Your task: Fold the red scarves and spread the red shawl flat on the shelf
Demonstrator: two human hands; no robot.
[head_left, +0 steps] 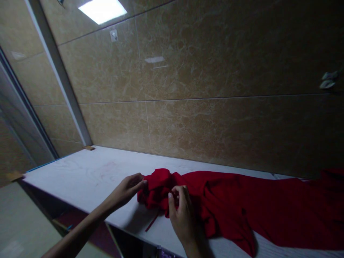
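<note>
Red cloth (285,211) lies on the white tabletop (107,172), bunched at its left end, flatter toward the right edge of view. Your left hand (129,187) is at the bunch's outer left side, grip narrow, thumb and fingers apparently pinching a fold; likely that steadies the loose end. Your right hand (183,215) is at the near side of the bunch, fingers curled, thumb close to them. Can't tell whether that grip has fabric or only touches it. Hands sit either side of the bunch, probably so the folds stay gathered between them. A thin red cord (152,222) hangs out below the bunch onto the tabletop, between your hands, apparently in neither grip. Cloth runs lengthwise beside the tiled wall (201,125), presumably since the tabletop is long and narrow. Open shelf space (77,224) underneath; contents too dark to name.
</note>
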